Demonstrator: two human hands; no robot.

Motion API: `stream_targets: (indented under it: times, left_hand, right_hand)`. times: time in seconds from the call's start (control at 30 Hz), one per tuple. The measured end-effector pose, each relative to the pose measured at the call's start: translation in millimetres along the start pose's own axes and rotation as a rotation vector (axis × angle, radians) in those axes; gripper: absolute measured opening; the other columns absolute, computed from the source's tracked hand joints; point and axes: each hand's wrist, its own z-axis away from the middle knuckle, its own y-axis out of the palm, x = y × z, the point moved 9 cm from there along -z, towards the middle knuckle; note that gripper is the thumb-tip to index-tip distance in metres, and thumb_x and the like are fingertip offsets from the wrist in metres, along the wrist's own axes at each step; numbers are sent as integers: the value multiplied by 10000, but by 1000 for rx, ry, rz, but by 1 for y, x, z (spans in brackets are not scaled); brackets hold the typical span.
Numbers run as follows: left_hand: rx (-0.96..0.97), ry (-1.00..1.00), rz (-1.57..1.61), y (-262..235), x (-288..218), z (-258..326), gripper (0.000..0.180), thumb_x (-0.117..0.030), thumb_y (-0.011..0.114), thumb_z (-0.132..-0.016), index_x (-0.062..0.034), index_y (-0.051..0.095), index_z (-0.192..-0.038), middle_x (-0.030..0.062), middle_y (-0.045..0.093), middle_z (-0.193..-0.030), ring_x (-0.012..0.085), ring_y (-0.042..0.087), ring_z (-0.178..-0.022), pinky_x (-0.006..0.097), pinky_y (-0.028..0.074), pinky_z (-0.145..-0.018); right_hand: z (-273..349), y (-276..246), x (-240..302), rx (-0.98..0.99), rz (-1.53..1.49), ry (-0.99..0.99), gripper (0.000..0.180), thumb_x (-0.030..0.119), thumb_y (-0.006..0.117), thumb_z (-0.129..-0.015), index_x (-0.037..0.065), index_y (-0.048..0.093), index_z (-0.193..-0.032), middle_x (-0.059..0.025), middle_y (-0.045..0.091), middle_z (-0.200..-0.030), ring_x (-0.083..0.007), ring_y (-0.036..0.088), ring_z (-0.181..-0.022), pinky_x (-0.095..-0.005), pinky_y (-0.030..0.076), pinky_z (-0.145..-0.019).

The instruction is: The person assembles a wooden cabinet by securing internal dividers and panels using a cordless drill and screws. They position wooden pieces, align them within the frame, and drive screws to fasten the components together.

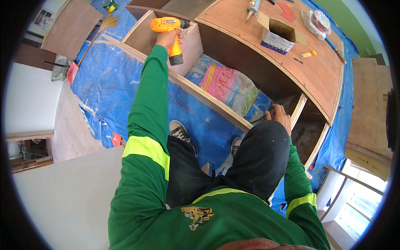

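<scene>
My left hand [168, 39] is closed round the grip of an orange and black cordless drill [166, 25]. The drill's chuck points right, close to the top of an upright plywood divider [192, 48] in a long wooden cabinet frame [216, 99]. Beyond my raised knee, my right hand [281, 116] rests by another divider [299, 109] toward the frame's right end. Its fingers are apart and partly bent, and I see nothing held in them; the knee hides part of the hand.
A pink and white sack [229, 85] lies inside the frame. On the cabinet's plywood panel [250, 37] are an open cardboard box [278, 39], a sealant tube [253, 8], red sandpaper pieces [286, 11] and a plastic bag [316, 24]. Blue sheeting [112, 79] covers the floor; a broom [93, 41] lies left.
</scene>
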Motion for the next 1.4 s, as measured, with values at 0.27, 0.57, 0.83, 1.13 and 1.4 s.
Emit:
stream_targets:
  times: [0.27, 0.57, 0.83, 1.13, 1.4]
  left_hand:
    - [-121, 50, -143, 11, -4, 2, 185, -186, 792, -941, -77, 670, -1027, 30, 668, -828, 159, 655, -619, 353, 592, -580]
    - [-116, 111, 179, 2, 11, 8, 307, -185, 809, -933, -56, 680, -1180, 79, 707, -913, 212, 704, -633, 385, 603, -559]
    - [-9, 79, -48, 2, -13, 8, 379, -284, 838, -927, -91, 687, -1216, 61, 737, -1003, 194, 722, -706, 351, 588, -597]
    - [6, 93, -128, 3, -13, -1, 375, -286, 824, -939, -93, 675, -1224, 49, 714, -968, 177, 701, -669, 346, 573, -578]
    - [35, 45, -121, 3, -18, -5, 359, -248, 818, -943, -89, 653, -1219, 48, 692, -932, 162, 669, -627, 335, 564, -555]
  right_hand:
    - [-3, 5, -3, 61, 8, -14, 482, 361, 701, -1000, 28, 612, -1336, -174, 678, -1219, -400, 691, -1083, -523, 486, -884]
    - [-4, 7, -6, 70, -13, -37, 487, 391, 695, -1003, 33, 605, -1319, -173, 681, -1222, -403, 697, -1052, -534, 494, -878]
    - [-3, 3, -4, 60, 4, -25, 482, 357, 735, -989, 31, 621, -1324, -148, 673, -1171, -341, 699, -1011, -478, 483, -871]
    - [-4, 4, -3, 64, 4, -30, 491, 362, 737, -990, 33, 614, -1333, -144, 669, -1175, -331, 696, -1006, -471, 475, -871]
    - [-3, 2, -1, 75, -1, -24, 495, 359, 739, -988, 27, 612, -1331, -151, 669, -1167, -343, 690, -998, -472, 474, -876]
